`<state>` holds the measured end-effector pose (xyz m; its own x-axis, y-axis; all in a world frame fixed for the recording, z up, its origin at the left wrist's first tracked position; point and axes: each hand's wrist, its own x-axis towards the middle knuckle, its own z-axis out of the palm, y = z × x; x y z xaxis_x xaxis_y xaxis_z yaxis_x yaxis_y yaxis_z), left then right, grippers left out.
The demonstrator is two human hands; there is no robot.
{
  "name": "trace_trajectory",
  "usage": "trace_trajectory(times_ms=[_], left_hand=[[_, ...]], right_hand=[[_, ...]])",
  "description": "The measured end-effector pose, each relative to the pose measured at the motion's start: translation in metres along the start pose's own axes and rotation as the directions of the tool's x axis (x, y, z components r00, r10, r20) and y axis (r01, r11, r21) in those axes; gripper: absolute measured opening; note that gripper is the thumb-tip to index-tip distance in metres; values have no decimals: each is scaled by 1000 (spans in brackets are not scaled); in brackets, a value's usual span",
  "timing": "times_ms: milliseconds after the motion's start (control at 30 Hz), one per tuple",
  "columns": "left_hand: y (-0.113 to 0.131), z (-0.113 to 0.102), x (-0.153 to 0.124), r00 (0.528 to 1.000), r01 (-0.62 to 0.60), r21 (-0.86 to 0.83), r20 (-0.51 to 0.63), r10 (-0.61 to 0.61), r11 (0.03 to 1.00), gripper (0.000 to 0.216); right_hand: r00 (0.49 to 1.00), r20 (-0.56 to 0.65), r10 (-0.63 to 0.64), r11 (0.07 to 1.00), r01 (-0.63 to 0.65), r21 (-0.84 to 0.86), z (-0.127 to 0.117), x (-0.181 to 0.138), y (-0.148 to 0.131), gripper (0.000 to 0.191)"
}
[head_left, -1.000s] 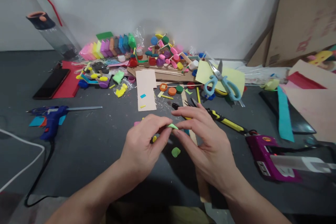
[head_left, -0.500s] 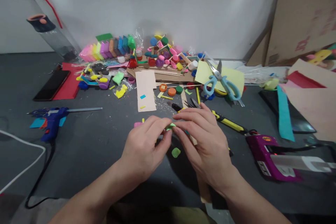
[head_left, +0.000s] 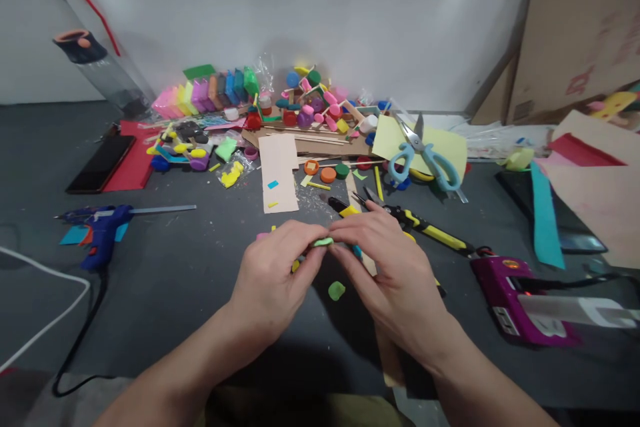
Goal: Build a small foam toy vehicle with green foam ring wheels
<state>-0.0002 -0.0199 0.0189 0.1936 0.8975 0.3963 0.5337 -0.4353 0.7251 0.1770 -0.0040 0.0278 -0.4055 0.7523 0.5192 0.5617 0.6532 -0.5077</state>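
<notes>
A small flattened piece of light green clay (head_left: 323, 241) is pinched between the fingertips of both hands, above the middle of the dark table. My left hand (head_left: 275, 277) is closed on its left end, thumb below and fingers above. From the other side my right hand (head_left: 387, 267) grips it between thumb and forefinger. Just below the fingertips another green clay piece (head_left: 337, 291) lies on the tabletop. Partly hidden behind my right hand are a utility knife (head_left: 345, 207) and pliers with yellow-and-black handles (head_left: 435, 230).
Left lies a blue glue gun (head_left: 107, 227) with its cord, near a phone (head_left: 103, 163). Light blue scissors (head_left: 417, 147) rest on yellow paper at the back right. A purple power strip (head_left: 520, 300) is at right. Clay packets (head_left: 205, 93) and bottle caps line the wall.
The held green clay has turned slightly and now looks flatter and more level. My right hand's fingers have curled in lower, showing more of the knife behind them.
</notes>
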Motion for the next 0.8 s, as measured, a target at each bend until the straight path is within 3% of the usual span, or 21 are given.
trace_trajectory(times_ms=[133,333,533,800], left_hand=[[-1,0,-1,1000,-8,29,-25,9,1000,12],[4,3,-1,985,146,-135,-72,-156,980,10],[5,2,2,967,252,-356,60,-247,900,14],[-2,2,-1,1000,-12,-29,-23,11,1000,14]], right_hand=[[999,2,-38,999,38,-32,2,-1,-1,9],[1000,-13,-11,999,11,-33,3,-1,-1,7],[1000,-9,-5,1000,6,14,0,1,1,5],[998,49,-49,995,53,-83,-1,0,0,7]])
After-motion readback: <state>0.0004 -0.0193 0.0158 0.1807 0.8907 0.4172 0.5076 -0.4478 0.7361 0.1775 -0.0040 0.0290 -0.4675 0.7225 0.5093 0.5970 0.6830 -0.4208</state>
